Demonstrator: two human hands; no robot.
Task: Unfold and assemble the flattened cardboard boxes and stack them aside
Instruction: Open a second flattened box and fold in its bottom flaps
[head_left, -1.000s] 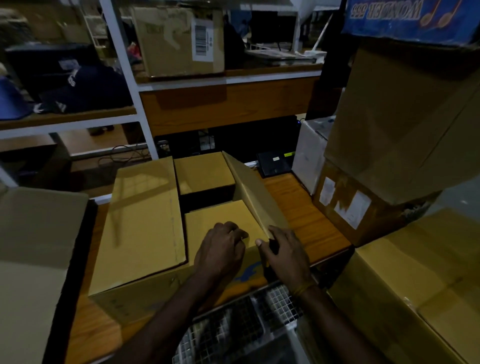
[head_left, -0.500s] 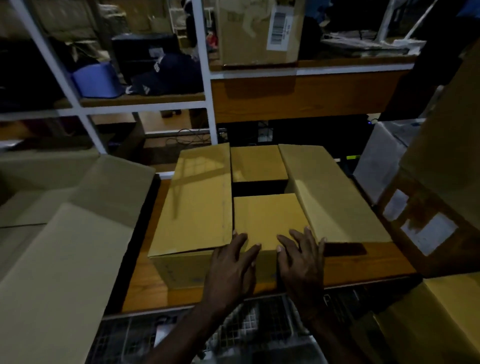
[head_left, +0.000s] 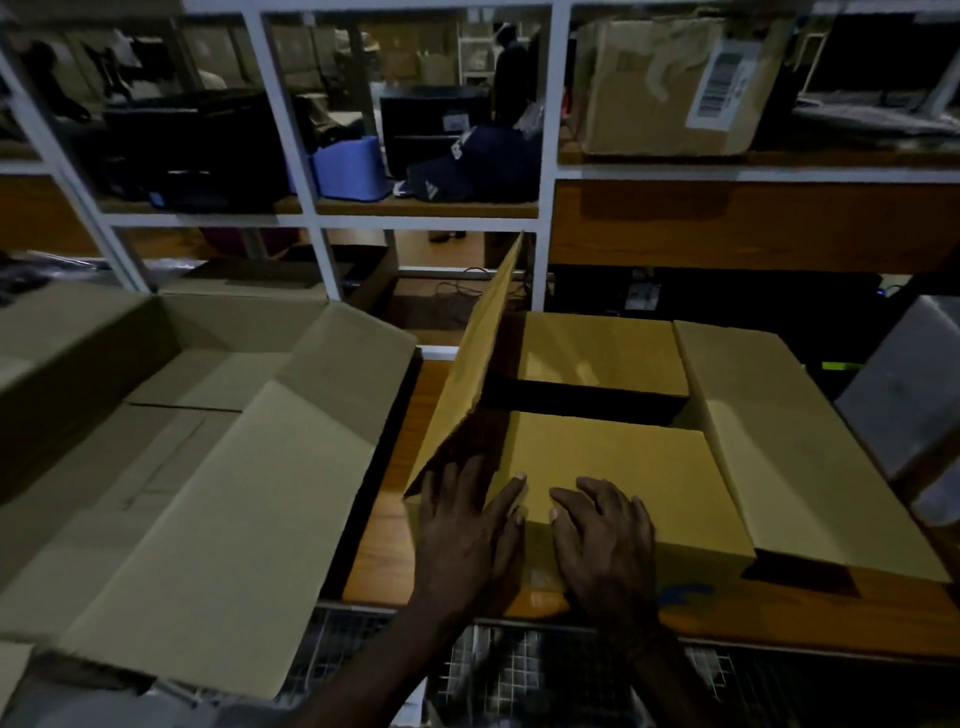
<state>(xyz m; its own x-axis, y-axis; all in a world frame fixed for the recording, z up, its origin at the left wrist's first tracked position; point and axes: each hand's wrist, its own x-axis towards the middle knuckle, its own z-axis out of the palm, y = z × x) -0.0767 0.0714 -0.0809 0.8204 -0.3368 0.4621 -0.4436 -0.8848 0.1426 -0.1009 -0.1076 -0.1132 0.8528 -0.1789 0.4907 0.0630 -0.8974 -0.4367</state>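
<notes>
A brown cardboard box (head_left: 613, 467) stands on the wooden table (head_left: 384, 530) in front of me. Its near and far short flaps are folded in. The right long flap (head_left: 789, 441) lies spread outward. The left long flap (head_left: 478, 358) stands raised. My left hand (head_left: 462, 540) touches the box's near left corner at the base of that raised flap, fingers fairly straight. My right hand (head_left: 602, 540) lies flat over the near flap's front edge, fingers spread.
A large open cardboard box (head_left: 197, 467) with spread flaps fills the left. White shelving (head_left: 545, 156) with a labelled carton (head_left: 670, 83) stands behind. More cartons (head_left: 904, 395) crowd the right edge. A wire grid (head_left: 519, 675) lies below the table's front edge.
The left long flap, lying flat half a second ago, now stands up. My view has swung left, bringing the large open box into sight. Both hands stay at the near flap.
</notes>
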